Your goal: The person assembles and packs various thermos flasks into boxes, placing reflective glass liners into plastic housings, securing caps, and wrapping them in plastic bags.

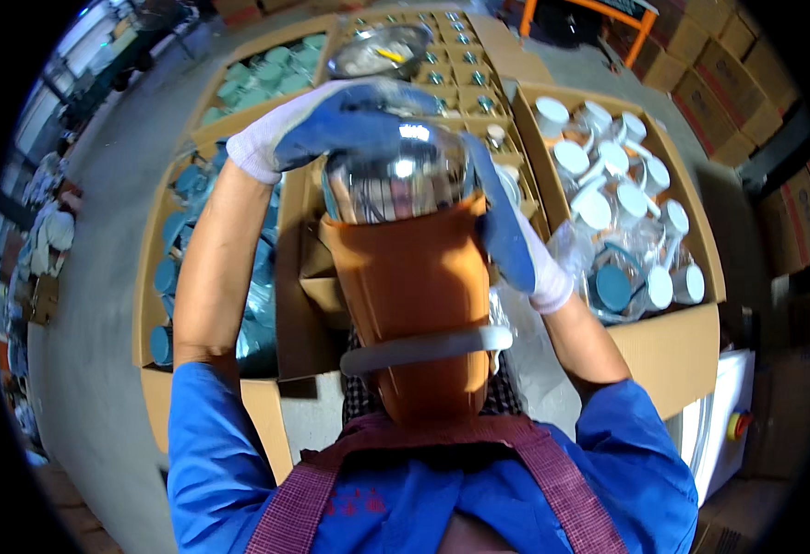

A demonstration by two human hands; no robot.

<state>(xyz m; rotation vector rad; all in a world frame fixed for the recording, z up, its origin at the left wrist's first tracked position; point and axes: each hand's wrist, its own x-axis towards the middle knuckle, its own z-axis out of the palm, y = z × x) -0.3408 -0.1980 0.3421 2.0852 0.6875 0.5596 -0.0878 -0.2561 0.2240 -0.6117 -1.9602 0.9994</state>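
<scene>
An orange vacuum flask or jug body point(412, 277) with a shiny metal end point(401, 173) stands close before my chest. A pale grey handle or ring point(425, 350) crosses its lower part. My left hand point(370, 114), in a blue-coated white glove, reaches over the metal end from the left; its fingers are blurred. My right hand point(505, 221), gloved alike, lies along the right side of the metal end, with its palm against the flask. The fingertips of both hands are partly hidden behind the metal.
Cartons surround the flask: teal parts point(162, 277) at left, green parts point(280, 69) behind, white lidded parts point(612, 156) at right. A divided carton point(460, 76) holds small metal-topped items. A metal bowl point(342, 62) with a yellow-handled tool rests on it. Stacked cartons point(737, 90) stand at far right.
</scene>
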